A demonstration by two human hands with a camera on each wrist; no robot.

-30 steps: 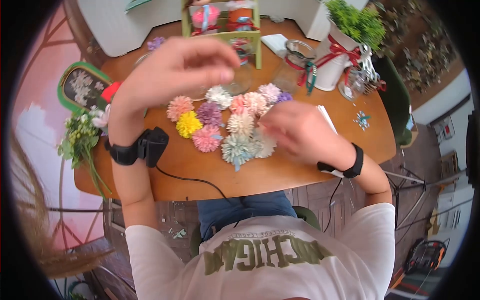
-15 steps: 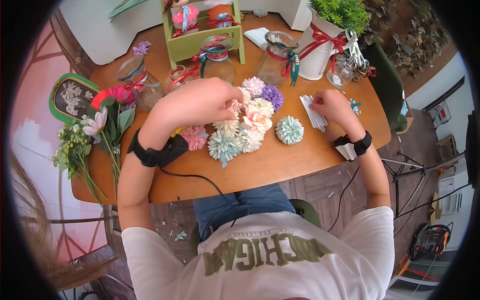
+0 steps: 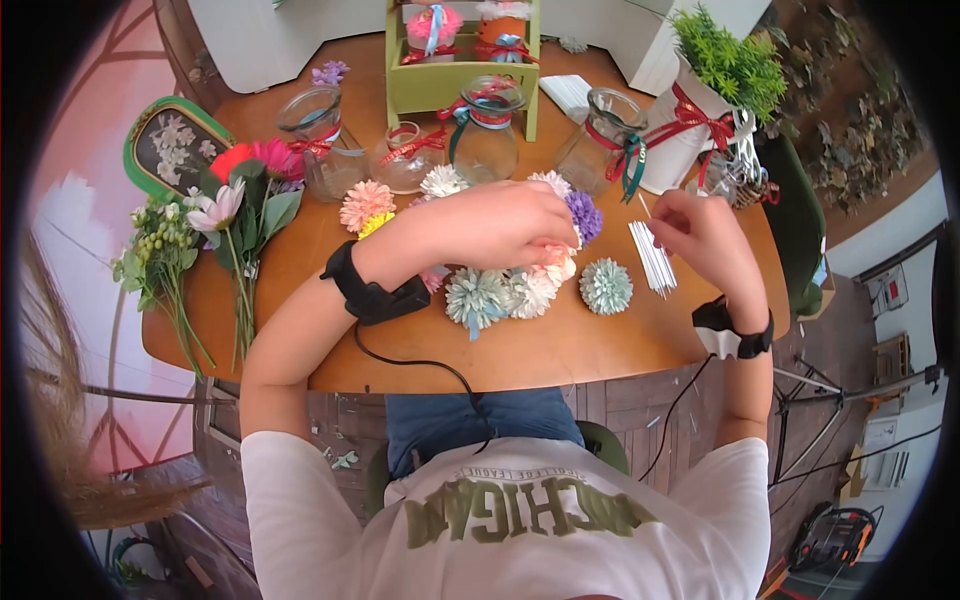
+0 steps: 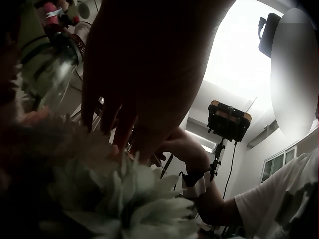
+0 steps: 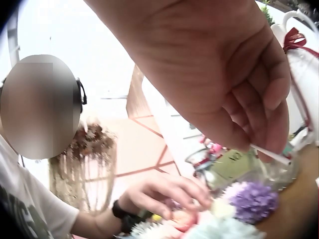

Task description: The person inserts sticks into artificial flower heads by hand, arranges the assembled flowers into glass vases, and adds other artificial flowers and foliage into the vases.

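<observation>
The right hand's [image 3: 708,235] grip pinches a white stick [image 5: 271,155], which projects beyond the fingertips; it could slip or turn, I judge, if that hold is slack. A brush of the fingers could scatter the loose bundle [image 3: 652,260] just below, toward the desk's [image 3: 560,350] right edge. The left hand [image 3: 510,225] bends over the peach flower [image 3: 556,264], right of the middle of the desk; I cannot tell whether its grip closes there. Careless pressure might crush petals.

Against half a second ago, a stick now shows apart from the bundle, and the left hand partly covers the peach flower, then in plain sight.
</observation>
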